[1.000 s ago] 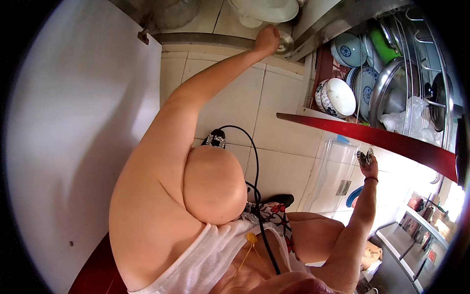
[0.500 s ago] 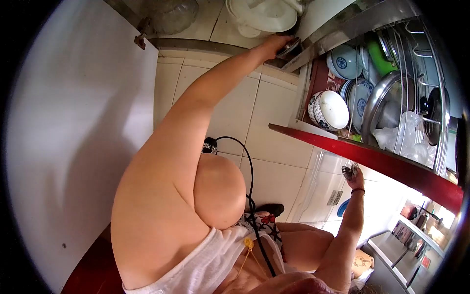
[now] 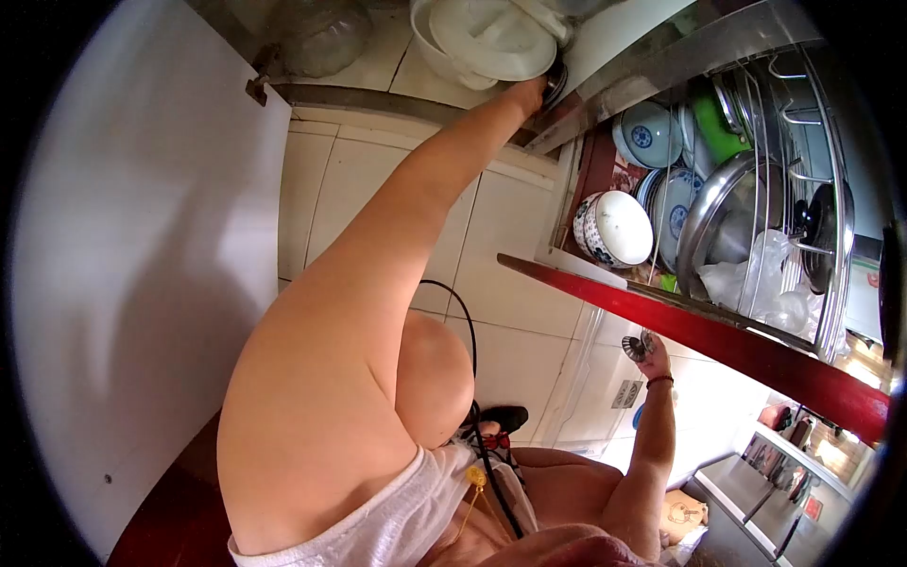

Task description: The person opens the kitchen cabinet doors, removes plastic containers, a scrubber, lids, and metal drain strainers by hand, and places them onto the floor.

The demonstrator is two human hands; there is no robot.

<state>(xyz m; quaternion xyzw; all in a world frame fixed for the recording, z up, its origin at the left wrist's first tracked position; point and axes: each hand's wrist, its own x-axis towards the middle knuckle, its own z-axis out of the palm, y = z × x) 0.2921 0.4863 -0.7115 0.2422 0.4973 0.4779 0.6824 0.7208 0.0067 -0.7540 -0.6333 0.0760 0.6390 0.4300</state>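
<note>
My left hand (image 3: 531,93) is at the mouth of the floor-level cabinet, beside the white plastic basin (image 3: 433,49). Its fingers are closed on a dark, shiny, round piece (image 3: 557,83); the fingertips are hidden and the piece is partly covered, so its type cannot be determined.

My right hand (image 3: 655,357) is below the red-fronted pull-out drawer (image 3: 699,323), over the pale tiled floor (image 3: 510,269). Its fingers grip small fluted silver metal pieces (image 3: 634,349); their exact number cannot be told. A dark bracelet (image 3: 660,379) circles the wrist.

The basin is cut off by the upper edge of view, as is the clear, rounded vessel (image 3: 326,40) to its left. Inside the drawer, wire bars cross in front of blue-patterned crockery (image 3: 647,134) and a large round steel vessel (image 3: 704,213). A crumpled translucent plastic bag (image 3: 746,282) obscures part of the contents. The white cabinet door (image 3: 161,208) runs into the dark lens border.
</note>
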